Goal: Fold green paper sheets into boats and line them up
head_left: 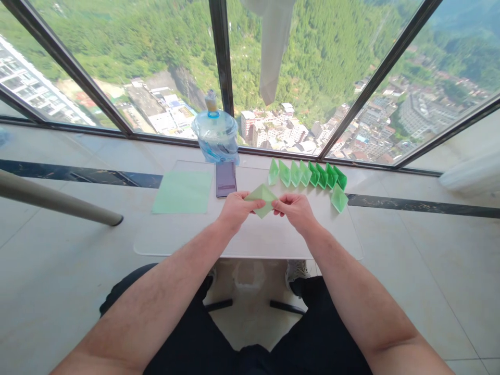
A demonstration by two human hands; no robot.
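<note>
Folded paper (262, 195): likely light, thin, easily creased. Left hand (235, 209), right hand (296, 210): grips closed, pinching opposite corners; best held there, lightly.

i see bright daylight coming through the window (222, 57), haze veiling the hills (336, 57) beyond it, pale sheen on the floor (390, 250) before it, its bars (377, 79) splaying wide-angle.

Can see a phone (226, 179) lying screen up on a white table (183, 237), with a clear bluish water bottle (214, 135) just beyond. Can make out black window frames (222, 57), wooded slopes (336, 47) and clustered buildings (269, 127) far below (plus a pale cloth (273, 57) hanging high up). Can also spot a greyish pole (58, 196) at left, over tiled floor (50, 291) crossed by a dark band (422, 206).
</note>
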